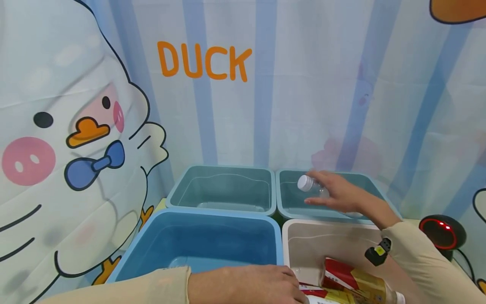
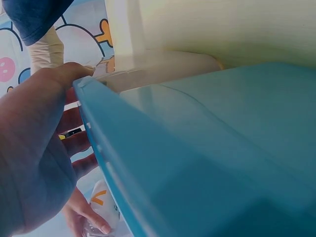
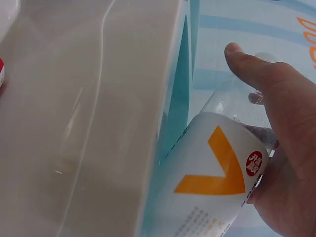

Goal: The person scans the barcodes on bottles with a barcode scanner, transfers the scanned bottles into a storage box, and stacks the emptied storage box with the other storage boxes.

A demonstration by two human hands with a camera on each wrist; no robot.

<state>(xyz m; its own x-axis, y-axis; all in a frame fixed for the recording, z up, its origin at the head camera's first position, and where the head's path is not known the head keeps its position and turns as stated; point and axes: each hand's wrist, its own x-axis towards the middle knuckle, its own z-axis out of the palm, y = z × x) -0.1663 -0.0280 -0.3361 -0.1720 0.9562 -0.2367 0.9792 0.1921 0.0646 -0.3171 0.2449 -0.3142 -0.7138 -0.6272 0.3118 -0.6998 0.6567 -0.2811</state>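
My right hand (image 1: pixel 336 192) holds a clear plastic bottle (image 1: pixel 322 192) with a white cap over the teal bin (image 1: pixel 364 181) at the back right. In the right wrist view, the bottle's white label (image 3: pixel 207 173) carries an orange mark, and the thumb and palm lie along its clear upper part. My left hand (image 1: pixel 247 285) is low in front, at the edge of the blue bin (image 1: pixel 163 215). In the left wrist view its loosely bent fingers (image 2: pixel 76 140) reach past the blue rim, which partly hides them.
In the beige bin (image 1: pixel 330 236) at front right lie bottles with red and gold labels (image 1: pixel 353 278). Another teal bin (image 1: pixel 224 169) stands at the back left. A black device with a red-lit ring (image 1: pixel 442 232) sits at the right; a duck-print curtain (image 1: pixel 235 114) hangs behind.
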